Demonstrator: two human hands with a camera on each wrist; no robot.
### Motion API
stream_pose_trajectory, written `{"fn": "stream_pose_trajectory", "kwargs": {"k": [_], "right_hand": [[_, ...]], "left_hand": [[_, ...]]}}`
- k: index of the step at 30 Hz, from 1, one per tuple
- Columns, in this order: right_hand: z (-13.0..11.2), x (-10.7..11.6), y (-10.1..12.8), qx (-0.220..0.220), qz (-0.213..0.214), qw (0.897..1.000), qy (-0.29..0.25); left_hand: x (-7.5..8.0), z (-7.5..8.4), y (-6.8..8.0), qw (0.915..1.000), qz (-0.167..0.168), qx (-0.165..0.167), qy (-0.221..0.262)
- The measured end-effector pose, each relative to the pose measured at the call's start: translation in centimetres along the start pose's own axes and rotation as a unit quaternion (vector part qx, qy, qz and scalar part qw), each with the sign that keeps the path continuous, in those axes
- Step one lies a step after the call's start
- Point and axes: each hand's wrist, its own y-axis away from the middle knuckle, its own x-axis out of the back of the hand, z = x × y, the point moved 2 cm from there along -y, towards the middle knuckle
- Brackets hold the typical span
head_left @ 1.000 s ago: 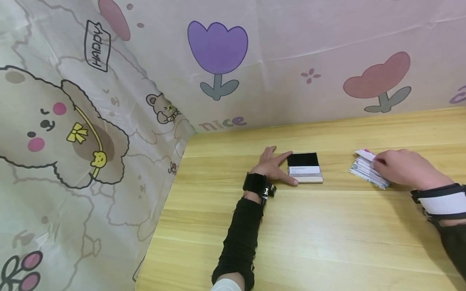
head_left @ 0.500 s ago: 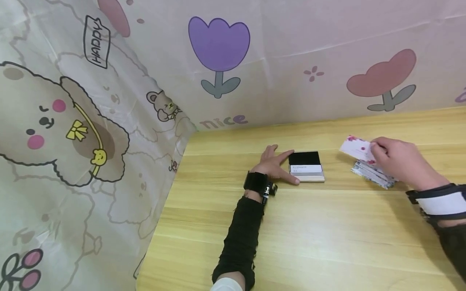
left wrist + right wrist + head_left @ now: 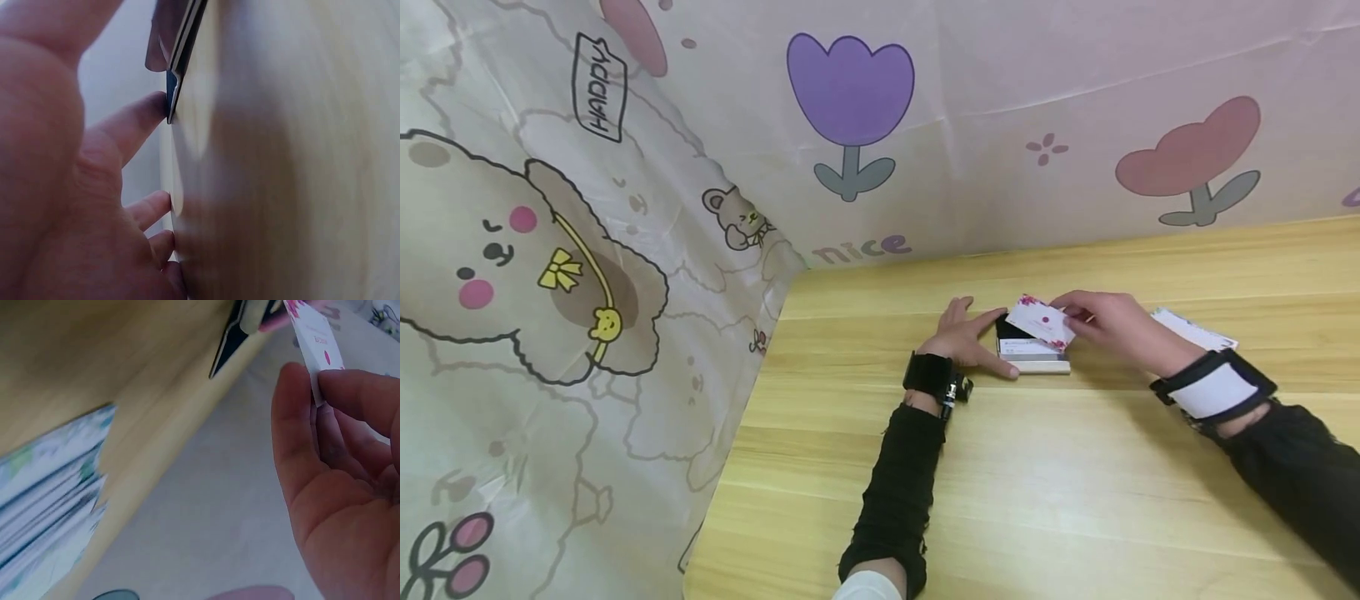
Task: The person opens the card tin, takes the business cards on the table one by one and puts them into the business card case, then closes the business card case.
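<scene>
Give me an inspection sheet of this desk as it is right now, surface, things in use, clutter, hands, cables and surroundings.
Surface: wooden table, pale grain.
Things in use: black card case lying open; one floral card held just above it; card stack to the right.
Clutter: nothing seen.
Hands: left hand rests flat on the table, fingers straight, touching the case's left edge; right hand pinches the card between thumb and fingers.
Cables: nothing seen.
Surroundings: cartoon cloth with tulips and a bear, hung behind and to the left.
</scene>
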Motion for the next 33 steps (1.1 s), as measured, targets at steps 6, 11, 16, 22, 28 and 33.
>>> {"fn": "stream_pose_trajectory", "kwargs": {"k": [6, 11, 16, 22, 28, 33], "right_hand": [[-0.1, -1.4, -1.0, -0.016, -0.046, 0.999, -0.019], [0.0, -1.7, -1.2, -0.022, -0.061, 0.998, 0.008], [0.0, -1.5, -1.3, -0.021, -0.051, 0.998, 0.014], [-0.1, -1.7, -1.4, 0.001, -0.053, 0.998, 0.019], [-0.2, -2.0, -1.4, 0.033, -0.063, 0.997, 0.025], [-0.2, -2.5, -1.3, 0.041, -0.077, 0.996, 0.021]], "left_hand": [[-0.3, 0.0, 0.1, 1.0, 0.004, 0.005, -0.002], [-0.3, 0.0, 0.2, 1.0, 0.003, 0.001, 0.008], [-0.1, 0.0, 0.1, 1.0, 0.006, 0.001, 0.005], [0.0, -0.1, 0.0, 1.0, -0.001, 0.0, 0.005], [0.1, -0.1, 0.1, 0.9999, -0.005, -0.009, 0.007], [0.0, -0.2, 0.0, 0.9999, -0.003, -0.008, 0.008]]}}
